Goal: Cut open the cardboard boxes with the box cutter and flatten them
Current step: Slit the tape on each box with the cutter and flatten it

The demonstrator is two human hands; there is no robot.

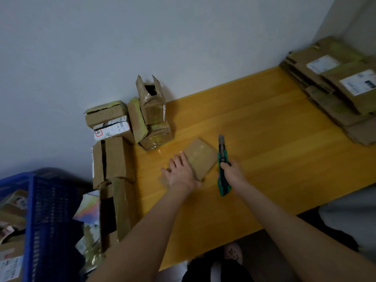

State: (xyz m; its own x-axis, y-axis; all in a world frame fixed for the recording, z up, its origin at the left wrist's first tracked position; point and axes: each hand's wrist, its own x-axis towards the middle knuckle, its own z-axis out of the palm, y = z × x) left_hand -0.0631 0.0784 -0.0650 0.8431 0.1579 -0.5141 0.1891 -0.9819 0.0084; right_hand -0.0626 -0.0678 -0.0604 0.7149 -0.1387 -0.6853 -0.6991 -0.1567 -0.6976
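Dim room, corner spot. Yellow-orange wooden table (pixel 264 159), glossy top, pushed up against a plain pale wall (pixel 142 47) that runs along its far-left side; a second wall meets it at the far right.

Middle of the table: one small taped cardboard box (pixel 200 157) lying flat on the wood. Left hand (pixel 181 174) rests on its near-left part, palm down, fingers straight and spread, pressing. Right hand (pixel 234 171) is just right of the box, fingers wrapped round a green-and-black box cutter (pixel 222 165). The cutter points away toward the far side, with the grey blade end out beyond the fist. It sits close beside the box's right edge; cannot tell if it touches.

Left end of the table: pile of boxes (pixel 122 127) crowded against the wall, some upright with flaps open, one showing a white shipping label, the tallest standing at the near-left edge.

Far right corner: stack of flattened cardboard (pixel 335 94), several layers, white labels facing up, well apart from the hands.

Off the table, near left: blue plastic crate (pixel 46 220) with more cardboard in and around it.

Below the near table edge: a foot in a light slipper (pixel 234 253) on a dark floor.
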